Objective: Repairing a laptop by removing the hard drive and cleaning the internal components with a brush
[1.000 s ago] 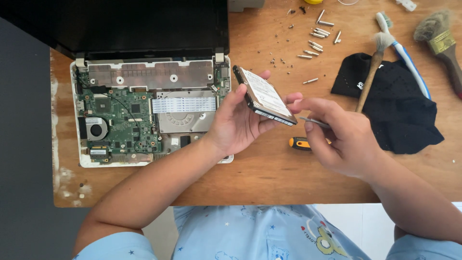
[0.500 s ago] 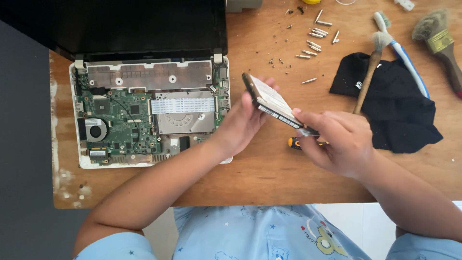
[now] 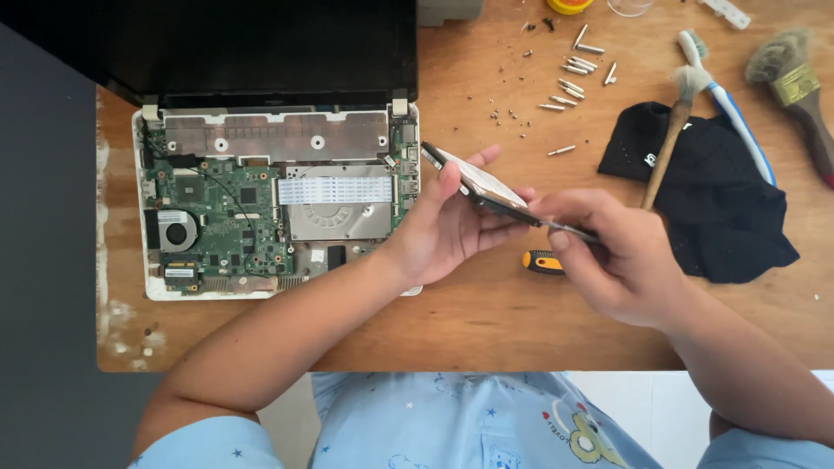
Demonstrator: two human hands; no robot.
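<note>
Wooden desk (image 3: 486, 321): hard drive (image 3: 478, 182) tilted flatter; hands unmoved, gripping it.

The left hand (image 3: 443, 230) holds a drive (image 3: 476, 182) tilted above the desk (image 3: 486, 321); the right hand (image 3: 621, 260) pinches a screwdriver (image 3: 569, 230) against it.

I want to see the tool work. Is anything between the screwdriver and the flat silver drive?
Nothing visible. The left hand holds the drive tilted, and the screwdriver in the right hand reaches its edge directly.

The left hand (image 3: 443, 230) tipped the hard drive (image 3: 476, 184) edge-on, and the right hand (image 3: 608, 256) closed in from four o'clock.
</note>
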